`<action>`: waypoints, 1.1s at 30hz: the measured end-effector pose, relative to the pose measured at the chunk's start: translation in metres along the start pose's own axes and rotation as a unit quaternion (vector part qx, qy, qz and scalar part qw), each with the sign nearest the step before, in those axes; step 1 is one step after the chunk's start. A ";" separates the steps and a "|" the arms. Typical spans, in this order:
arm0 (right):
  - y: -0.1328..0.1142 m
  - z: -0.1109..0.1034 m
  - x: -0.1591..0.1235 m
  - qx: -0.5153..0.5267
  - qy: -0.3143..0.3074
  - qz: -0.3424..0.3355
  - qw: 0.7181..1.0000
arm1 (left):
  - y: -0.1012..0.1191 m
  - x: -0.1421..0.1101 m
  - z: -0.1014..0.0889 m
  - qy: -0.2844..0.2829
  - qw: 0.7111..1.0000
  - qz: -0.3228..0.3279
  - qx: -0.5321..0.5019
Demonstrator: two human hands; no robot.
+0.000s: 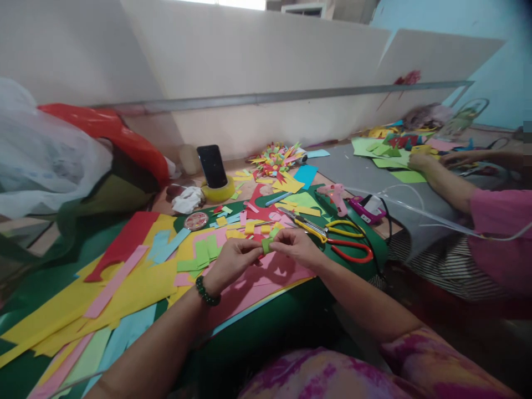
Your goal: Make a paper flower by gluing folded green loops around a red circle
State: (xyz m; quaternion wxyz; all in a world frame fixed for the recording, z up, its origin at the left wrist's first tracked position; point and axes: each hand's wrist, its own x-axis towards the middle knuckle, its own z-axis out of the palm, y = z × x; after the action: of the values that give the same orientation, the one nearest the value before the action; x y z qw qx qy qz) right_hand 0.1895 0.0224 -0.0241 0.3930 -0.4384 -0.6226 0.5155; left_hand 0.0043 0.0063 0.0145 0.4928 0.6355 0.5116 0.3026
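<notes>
My left hand (235,259), with a dark green bead bracelet (206,292) on its wrist, pinches a small green paper piece (266,245). At the other side of that piece, the fingers of my right hand (302,250) are closed on it too. Red paper shows just under the fingertips, partly hidden. Beneath both hands lies a pink paper sheet (245,296). Left of my left hand are several cut green paper strips (203,252). Scissors (353,252) with red and yellow handles rest to the right of my right hand.
A phone (212,166) leans on a yellow tape roll (219,189). Behind sits a colourful paper ornament (277,159). A pink glue gun (334,198) and a purple power strip (368,209) lie to the right. Yellow sheets (137,285) spread leftward. A co-worker's hands (421,160) handle paper at far right.
</notes>
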 end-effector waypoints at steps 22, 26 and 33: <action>-0.004 0.005 -0.006 0.069 -0.008 -0.049 0.996 | -0.008 0.000 0.003 -0.034 0.993 0.049 0.100; -0.004 0.005 -0.005 0.076 -0.011 -0.051 0.996 | -0.009 -0.001 0.003 -0.051 0.989 0.070 0.121; 0.005 -0.009 0.007 0.142 0.110 -0.102 0.978 | -0.013 0.011 -0.034 0.089 0.977 0.100 0.167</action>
State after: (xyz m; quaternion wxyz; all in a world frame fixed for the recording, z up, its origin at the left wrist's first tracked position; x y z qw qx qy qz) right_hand 0.1963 0.0321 -0.0275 0.5681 -0.3665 -0.5370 0.5046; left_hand -0.0272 0.0276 0.0122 0.2996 0.7268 0.5309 0.3164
